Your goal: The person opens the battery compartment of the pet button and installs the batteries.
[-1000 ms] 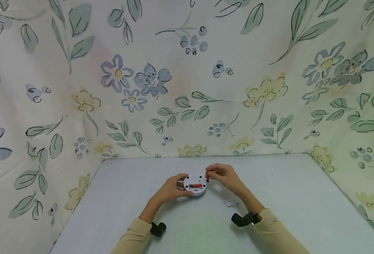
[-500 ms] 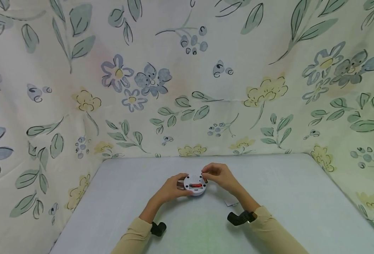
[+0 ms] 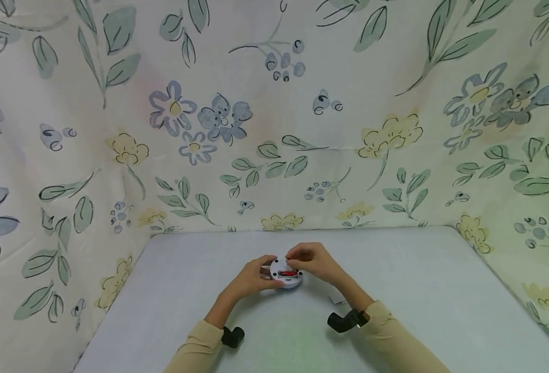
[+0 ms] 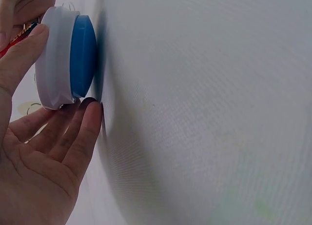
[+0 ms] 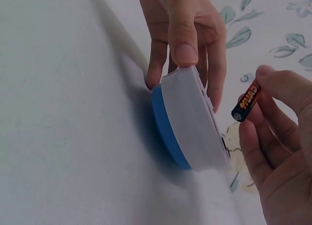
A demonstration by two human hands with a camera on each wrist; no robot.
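Note:
A round white battery-powered device (image 3: 280, 264) lies with its underside up, its blue part (image 4: 83, 56) facing the table. My left hand (image 3: 251, 277) grips it from the left, thumb on the near edge and fingers round the far side. In its open battery compartment a red battery (image 3: 288, 273) shows. My right hand (image 3: 318, 261) is over the device's right side, pinching a second battery (image 5: 247, 101) between thumb and fingers. This one is red and black with lettering, and its black end points toward the device in the right wrist view.
A small white flat piece (image 3: 337, 299) lies on the white table (image 3: 199, 254), partly behind my right forearm. Each wrist wears a black camera, the right one (image 3: 344, 321) low over the table. A floral cloth (image 3: 274, 191) stands behind the table and along its sides.
My right hand has moved left with its battery, from beside the device to over the compartment. The left hand and the device have stayed in place.

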